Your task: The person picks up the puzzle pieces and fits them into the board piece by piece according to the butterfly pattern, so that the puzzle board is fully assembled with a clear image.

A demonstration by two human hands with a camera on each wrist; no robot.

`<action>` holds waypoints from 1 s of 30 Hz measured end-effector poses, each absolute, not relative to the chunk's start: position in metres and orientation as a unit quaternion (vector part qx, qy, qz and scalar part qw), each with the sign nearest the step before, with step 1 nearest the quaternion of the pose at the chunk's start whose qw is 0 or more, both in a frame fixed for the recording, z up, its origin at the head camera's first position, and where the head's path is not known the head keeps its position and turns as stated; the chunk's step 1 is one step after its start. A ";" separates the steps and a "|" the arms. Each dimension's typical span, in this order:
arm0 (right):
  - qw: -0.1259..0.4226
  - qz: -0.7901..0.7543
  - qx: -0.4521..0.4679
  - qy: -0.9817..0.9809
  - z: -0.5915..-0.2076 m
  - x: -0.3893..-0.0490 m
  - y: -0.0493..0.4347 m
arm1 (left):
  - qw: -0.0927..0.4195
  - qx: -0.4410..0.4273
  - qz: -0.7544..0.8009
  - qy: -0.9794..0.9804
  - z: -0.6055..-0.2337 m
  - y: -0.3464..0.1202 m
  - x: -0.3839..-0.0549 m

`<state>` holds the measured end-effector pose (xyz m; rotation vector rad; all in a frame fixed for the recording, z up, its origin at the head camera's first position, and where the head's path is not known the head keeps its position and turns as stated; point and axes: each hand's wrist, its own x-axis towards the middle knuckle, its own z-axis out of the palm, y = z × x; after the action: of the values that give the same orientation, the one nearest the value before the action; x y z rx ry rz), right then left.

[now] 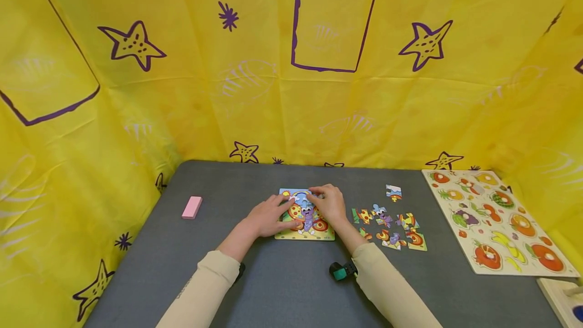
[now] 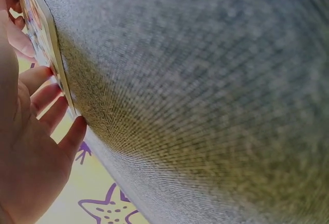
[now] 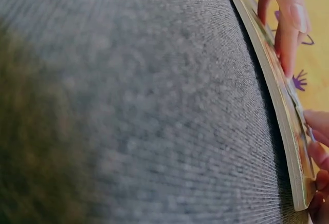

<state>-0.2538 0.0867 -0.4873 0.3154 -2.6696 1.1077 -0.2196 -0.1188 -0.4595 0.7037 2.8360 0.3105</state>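
Note:
A small jigsaw puzzle board [image 1: 308, 236] with a purple butterfly picture lies on the grey table before me. My left hand [image 1: 268, 216] rests on its left side, fingers stretched over the picture; in the left wrist view the fingertips [image 2: 61, 100] lie along the board's edge. At the board's upper right, my right hand [image 1: 331, 204] has its thumb and fingers bent at a puzzle piece [image 1: 300, 197] with blue sky and white cloud. The right wrist view shows the right hand's fingers [image 3: 320, 154] close on the board's surface, partly cut off by the frame.
Several loose puzzle pieces [image 1: 390, 239] lie right of the board, with a rainbow piece [image 1: 393, 192] behind them. Farther right is a wooden fruit board [image 1: 496, 262], and part of another wooden item [image 1: 557, 297]. A pink block [image 1: 192, 207] lies at left. Yellow cloth [image 1: 273, 110] hangs behind the table.

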 end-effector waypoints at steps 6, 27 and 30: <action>0.119 0.366 0.106 -0.917 -0.489 -0.254 0.087 | 0.090 0.240 0.099 0.961 -0.459 -0.117 -0.219; 0.094 0.375 0.151 -0.910 -0.489 -0.253 0.095 | 0.072 0.273 0.134 0.950 -0.460 -0.111 -0.223; 0.084 0.383 0.158 -0.906 -0.489 -0.253 0.097 | 0.087 0.270 0.168 0.944 -0.459 -0.109 -0.224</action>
<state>-0.2535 0.0967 -0.4887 0.4722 -2.7049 1.1417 -0.2239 -0.1089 -0.4594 0.8039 2.8119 0.5011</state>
